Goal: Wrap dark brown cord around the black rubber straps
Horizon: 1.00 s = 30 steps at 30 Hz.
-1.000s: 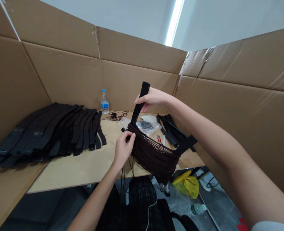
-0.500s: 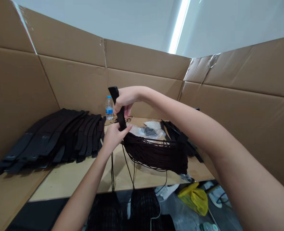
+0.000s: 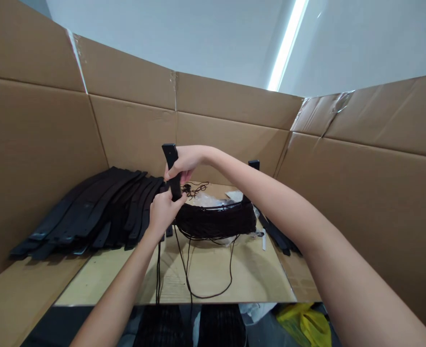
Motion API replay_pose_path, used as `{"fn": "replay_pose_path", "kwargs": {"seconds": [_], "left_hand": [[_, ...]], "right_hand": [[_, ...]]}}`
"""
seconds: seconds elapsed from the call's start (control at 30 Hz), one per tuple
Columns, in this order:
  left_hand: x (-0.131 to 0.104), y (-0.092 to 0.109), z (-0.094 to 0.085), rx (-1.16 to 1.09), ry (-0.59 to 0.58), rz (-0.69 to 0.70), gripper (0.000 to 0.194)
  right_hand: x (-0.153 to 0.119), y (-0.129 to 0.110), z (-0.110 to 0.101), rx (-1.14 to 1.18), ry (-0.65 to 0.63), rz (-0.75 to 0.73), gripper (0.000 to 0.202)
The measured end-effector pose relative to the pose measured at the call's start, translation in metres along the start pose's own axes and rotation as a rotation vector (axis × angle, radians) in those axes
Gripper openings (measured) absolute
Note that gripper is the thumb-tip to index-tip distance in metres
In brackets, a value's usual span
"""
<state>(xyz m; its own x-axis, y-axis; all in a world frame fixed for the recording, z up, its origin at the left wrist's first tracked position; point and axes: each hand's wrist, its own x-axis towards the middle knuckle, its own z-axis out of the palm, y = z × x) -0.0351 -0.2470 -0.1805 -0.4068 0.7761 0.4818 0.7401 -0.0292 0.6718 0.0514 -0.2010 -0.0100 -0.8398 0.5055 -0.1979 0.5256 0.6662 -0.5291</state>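
Note:
My right hand (image 3: 183, 163) is wrapped round the upper part of a black curved slat (image 3: 170, 153), which stands nearly upright. Lower on that slat, my left hand (image 3: 164, 213) grips it with the thumb across its front. From the slat a thick bundle of black cord (image 3: 216, 222) stretches to the right above the table. At the bundle's far end a second black slat (image 3: 254, 165) sticks up, partly behind my right forearm. Loose cords (image 3: 188, 284) hang below the bundle, one in a wide loop. Fingers of both hands are partly hidden.
Many similar black slats (image 3: 86, 207) lie overlapped on the left of the wooden table (image 3: 249, 279). More dark strips (image 3: 276, 236) lie at right. Clear plastic (image 3: 204, 199) and tangled cord (image 3: 194, 188) are behind. Cardboard walls (image 3: 227, 125) enclose the table; a yellow bag (image 3: 305, 325) is below.
The view has shifted. The cord bundle's right end has come leftward and the second slat now shows upright. Both hands keep hold of the near slat. The water bottle is no longer visible.

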Motion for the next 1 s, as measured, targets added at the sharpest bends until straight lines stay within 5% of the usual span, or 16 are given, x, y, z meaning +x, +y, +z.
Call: {"fn": "replay_pose_path", "kwargs": {"seconds": [0.1,0.17,0.33,0.43,0.5,0.57,0.7,0.87,1.0], "left_hand": [[0.003,0.001,-0.001,0.017,-0.002,-0.012,0.032],[0.005,0.002,-0.002,0.037,-0.012,-0.026,0.033],[0.01,0.0,-0.002,0.078,-0.018,-0.048,0.037],[0.015,-0.001,-0.001,0.089,-0.037,-0.044,0.037],[0.019,-0.001,-0.001,0.103,-0.064,-0.048,0.038],[0.023,0.001,-0.003,0.142,-0.098,-0.064,0.04],[0.025,0.013,-0.015,0.354,-0.147,-0.117,0.048],[0.014,0.041,-0.041,0.492,0.019,-0.165,0.051],[0.013,0.057,-0.042,0.347,-0.226,0.006,0.025]], "right_hand": [[-0.001,0.009,0.001,-0.061,0.106,-0.056,0.012],[-0.013,0.015,0.006,-0.156,0.29,-0.147,0.023],[-0.078,0.046,0.049,-0.319,1.049,-0.355,0.023],[-0.108,0.084,0.076,-0.372,1.509,-0.241,0.025],[-0.112,0.114,0.085,-0.299,1.643,-0.092,0.046],[-0.106,0.141,0.087,-0.019,1.529,0.004,0.056],[-0.088,0.17,0.085,0.378,1.09,0.048,0.027],[-0.074,0.175,0.085,0.424,1.108,-0.003,0.036],[-0.064,0.181,0.086,0.465,1.182,-0.032,0.042]]}}
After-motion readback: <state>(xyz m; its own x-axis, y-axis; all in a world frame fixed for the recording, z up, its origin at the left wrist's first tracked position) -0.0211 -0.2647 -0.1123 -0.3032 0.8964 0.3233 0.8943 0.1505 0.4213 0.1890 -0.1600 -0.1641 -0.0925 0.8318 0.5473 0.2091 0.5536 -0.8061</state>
